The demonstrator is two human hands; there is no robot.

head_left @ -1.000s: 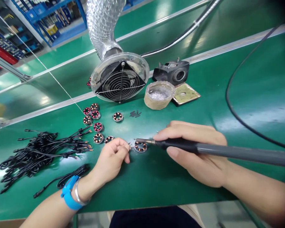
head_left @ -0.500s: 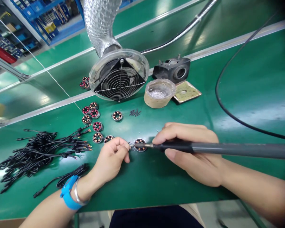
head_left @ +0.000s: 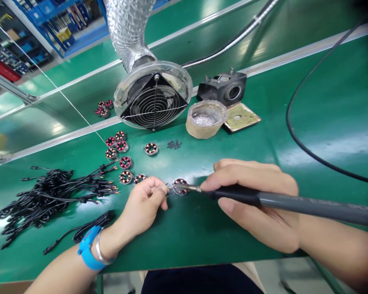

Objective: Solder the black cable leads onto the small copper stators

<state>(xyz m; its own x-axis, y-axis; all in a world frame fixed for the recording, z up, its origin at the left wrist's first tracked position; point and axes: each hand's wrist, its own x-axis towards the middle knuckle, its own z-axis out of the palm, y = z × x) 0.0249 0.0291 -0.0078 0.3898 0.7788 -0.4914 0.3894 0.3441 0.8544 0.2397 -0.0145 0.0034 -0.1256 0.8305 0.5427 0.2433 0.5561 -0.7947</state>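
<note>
My right hand (head_left: 257, 200) grips a soldering iron (head_left: 282, 204) by its dark handle, and the metal tip reaches left over a round motor stator (head_left: 180, 186) with copper windings. Whether the tip touches it I cannot tell. My left hand (head_left: 147, 200), fingers pinched, is just left of that stator; what sits between the fingertips is too small to make out. Another stator (head_left: 140, 179) is partly hidden behind my left hand. One more stator (head_left: 151, 149) lies farther back, beside several short black tube pieces (head_left: 174, 144).
A fume extractor fan (head_left: 155, 102) on a silver duct stands behind the stators. Right of it are a solder pot (head_left: 206, 118), a yellow sponge tray (head_left: 241, 117) and a black iron stand (head_left: 223, 89). Black cables (head_left: 46, 196) pile at left. A cord (head_left: 297, 134) loops at right.
My right hand has shifted a little to the right with the soldering iron, whose handle now tilts down more to the right. My left hand has stayed in place.
</note>
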